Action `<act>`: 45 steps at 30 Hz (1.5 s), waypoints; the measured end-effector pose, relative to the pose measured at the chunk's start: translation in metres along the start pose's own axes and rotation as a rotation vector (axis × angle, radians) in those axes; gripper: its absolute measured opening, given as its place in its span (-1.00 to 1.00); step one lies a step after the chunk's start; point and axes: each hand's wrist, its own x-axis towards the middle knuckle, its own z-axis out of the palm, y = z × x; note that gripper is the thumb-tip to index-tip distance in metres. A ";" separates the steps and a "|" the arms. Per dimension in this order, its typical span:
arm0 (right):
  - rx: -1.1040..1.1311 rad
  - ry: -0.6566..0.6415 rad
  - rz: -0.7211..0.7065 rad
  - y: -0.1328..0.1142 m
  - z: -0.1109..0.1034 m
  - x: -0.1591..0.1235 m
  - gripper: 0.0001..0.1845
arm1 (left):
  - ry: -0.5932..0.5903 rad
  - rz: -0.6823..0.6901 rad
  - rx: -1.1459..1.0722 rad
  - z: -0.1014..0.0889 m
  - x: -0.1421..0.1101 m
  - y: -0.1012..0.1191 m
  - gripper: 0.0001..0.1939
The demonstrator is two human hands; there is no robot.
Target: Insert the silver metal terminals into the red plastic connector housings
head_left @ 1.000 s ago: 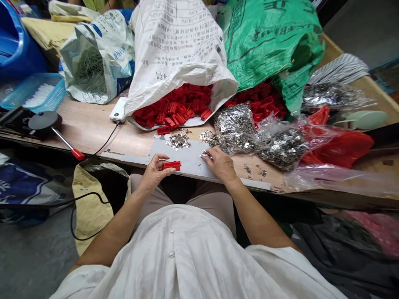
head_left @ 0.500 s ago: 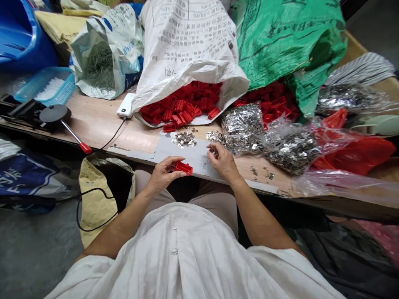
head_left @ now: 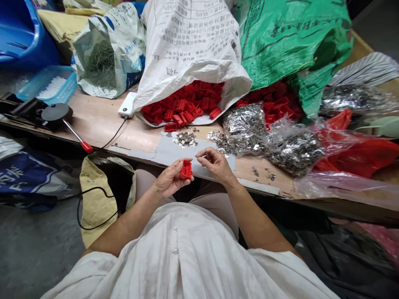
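Observation:
My left hand (head_left: 171, 177) grips a red plastic housing (head_left: 186, 169), its hollow side turned up toward me. Close by on the right, my right hand (head_left: 215, 165) has its thumb and fingertips pinched together; whatever they hold is too small to make out. Both hands are above the grey board (head_left: 165, 151) at the table's front edge. Behind them lies a small heap of metal clips (head_left: 186, 139), with a second heap of metal pieces (head_left: 218, 139) to its right.
A white sack (head_left: 193, 37) spills red housings (head_left: 183, 106). Beside it stands a green sack (head_left: 289, 41). Plastic bags of metal parts (head_left: 245, 128) lie to the right. On the left are a power bank (head_left: 127, 106) with a cable and a red-tipped lever (head_left: 77, 136).
My left hand has turned the red housing from lying sideways to upright, hollow side showing. My right hand has left the board near the metal pieces and come closer to the housing.

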 end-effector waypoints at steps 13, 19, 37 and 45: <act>-0.071 -0.074 0.069 -0.005 0.005 -0.011 -0.74 | 0.098 0.019 0.079 -0.002 0.004 -0.011 -0.66; -0.044 -0.099 0.076 -0.006 0.004 -0.010 -0.74 | 0.111 0.004 0.090 0.001 0.004 -0.010 -0.65; -0.184 -0.135 0.049 0.002 0.003 -0.015 -0.77 | 0.086 -0.024 0.089 -0.002 0.008 -0.015 -0.70; -0.235 -0.229 0.090 -0.005 -0.002 -0.012 -0.73 | 0.138 -0.099 -0.103 -0.002 0.011 -0.017 -0.88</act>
